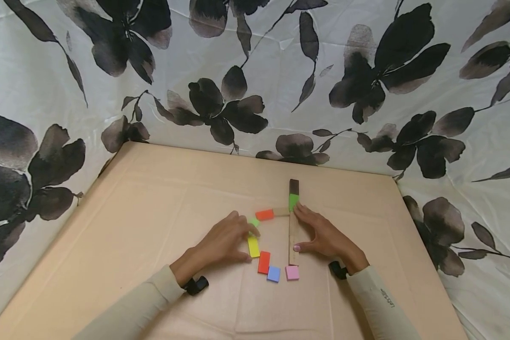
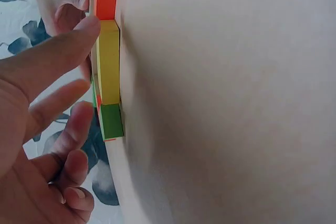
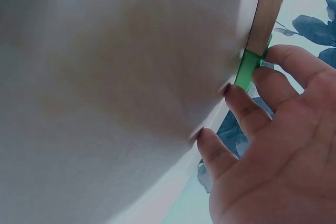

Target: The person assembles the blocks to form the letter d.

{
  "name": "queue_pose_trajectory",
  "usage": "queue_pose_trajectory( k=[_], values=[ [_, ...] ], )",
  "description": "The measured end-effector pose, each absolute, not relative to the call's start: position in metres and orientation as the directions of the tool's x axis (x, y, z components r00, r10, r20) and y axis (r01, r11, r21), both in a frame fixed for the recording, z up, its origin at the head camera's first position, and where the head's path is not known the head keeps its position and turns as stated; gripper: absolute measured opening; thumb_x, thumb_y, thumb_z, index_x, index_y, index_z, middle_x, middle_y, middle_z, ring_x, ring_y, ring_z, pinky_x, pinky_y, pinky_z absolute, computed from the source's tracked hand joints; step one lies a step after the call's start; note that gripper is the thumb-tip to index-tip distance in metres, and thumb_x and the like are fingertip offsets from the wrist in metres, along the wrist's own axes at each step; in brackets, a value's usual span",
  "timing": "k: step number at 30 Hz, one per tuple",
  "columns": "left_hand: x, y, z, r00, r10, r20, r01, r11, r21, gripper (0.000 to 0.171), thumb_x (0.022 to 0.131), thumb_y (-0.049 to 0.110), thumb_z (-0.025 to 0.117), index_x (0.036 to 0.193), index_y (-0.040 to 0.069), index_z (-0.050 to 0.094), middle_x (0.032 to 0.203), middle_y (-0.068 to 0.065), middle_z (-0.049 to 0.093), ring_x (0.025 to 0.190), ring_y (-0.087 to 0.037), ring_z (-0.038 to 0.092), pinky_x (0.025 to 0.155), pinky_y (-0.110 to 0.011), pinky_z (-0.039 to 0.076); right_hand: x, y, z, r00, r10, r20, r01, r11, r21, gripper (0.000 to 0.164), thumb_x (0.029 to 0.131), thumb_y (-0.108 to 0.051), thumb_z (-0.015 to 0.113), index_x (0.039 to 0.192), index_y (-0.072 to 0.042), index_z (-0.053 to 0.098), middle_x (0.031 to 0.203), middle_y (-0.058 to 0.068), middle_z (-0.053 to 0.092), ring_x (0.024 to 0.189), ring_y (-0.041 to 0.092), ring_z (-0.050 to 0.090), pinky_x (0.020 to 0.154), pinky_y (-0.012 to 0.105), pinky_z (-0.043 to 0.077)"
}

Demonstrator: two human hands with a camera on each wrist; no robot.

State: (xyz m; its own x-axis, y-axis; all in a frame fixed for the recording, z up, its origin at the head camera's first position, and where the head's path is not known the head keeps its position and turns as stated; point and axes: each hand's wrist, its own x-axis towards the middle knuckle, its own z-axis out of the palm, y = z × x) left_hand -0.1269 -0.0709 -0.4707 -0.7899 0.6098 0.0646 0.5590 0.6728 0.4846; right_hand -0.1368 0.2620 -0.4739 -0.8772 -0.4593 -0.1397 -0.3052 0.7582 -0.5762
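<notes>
Coloured wooden blocks lie in a curved outline. My left hand (image 1: 229, 236) has its thumb by the lower end of the yellow block (image 1: 253, 247), while its index finger partly covers a light green block (image 1: 253, 221). In the left wrist view the thumb tip is at the yellow block (image 2: 108, 61), and the other fingers are loosely bent. My right hand (image 1: 327, 236) spreads along a long tan wooden strip (image 1: 293, 231), thumb near its lower part. Its fingertips touch the dark green block (image 3: 249, 69) in the right wrist view. Above the green block sits a dark brown block (image 1: 294, 186).
An upper red block (image 1: 264, 215) and a short tan block (image 1: 281, 212) lead to the strip. Below are another red block (image 1: 263, 262), a blue block (image 1: 273, 274) and a pink block (image 1: 292, 273). Floral cloth (image 1: 280, 71) surrounds the tan tabletop (image 1: 174, 189).
</notes>
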Motion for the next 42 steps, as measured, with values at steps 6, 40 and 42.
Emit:
queue_pose_trajectory(
  k=[6, 40, 42],
  values=[
    [-0.131, -0.064, -0.474, -0.775, 0.630, 0.057, 0.581, 0.673, 0.458, 0.042, 0.074, 0.039, 0.097, 0.110, 0.023, 0.082, 0.095, 0.005, 0.064, 0.092, -0.011, 0.045, 0.070, -0.024, 0.042, -0.137, 0.263, -0.474, -0.879, -0.455, -0.141, -0.303, 0.763, -0.571, 0.113, 0.080, -0.040, 0.093, 0.169, -0.013, 0.027, 0.180, 0.008, 0.015, 0.165, 0.041, 0.019, 0.127, 0.063, 0.025],
    [-0.116, -0.045, -0.472, -0.696, 0.715, 0.068, 0.670, 0.614, 0.417, 0.033, 0.079, 0.045, 0.093, 0.103, 0.024, 0.084, 0.090, 0.008, 0.064, 0.094, -0.010, 0.043, 0.075, -0.023, 0.039, -0.137, 0.263, -0.475, -0.879, -0.460, -0.125, -0.313, 0.755, -0.576, 0.112, 0.081, -0.039, 0.092, 0.168, -0.012, 0.028, 0.179, 0.010, 0.017, 0.164, 0.042, 0.019, 0.127, 0.065, 0.024],
    [-0.115, -0.044, -0.471, -0.683, 0.728, 0.063, 0.675, 0.595, 0.436, 0.029, 0.082, 0.040, 0.092, 0.105, 0.024, 0.084, 0.089, 0.007, 0.063, 0.093, -0.009, 0.044, 0.075, -0.023, 0.038, -0.137, 0.263, -0.475, -0.878, -0.462, -0.124, -0.315, 0.753, -0.577, 0.111, 0.081, -0.038, 0.092, 0.168, -0.012, 0.028, 0.179, 0.010, 0.017, 0.164, 0.042, 0.020, 0.128, 0.065, 0.024]
  ],
)
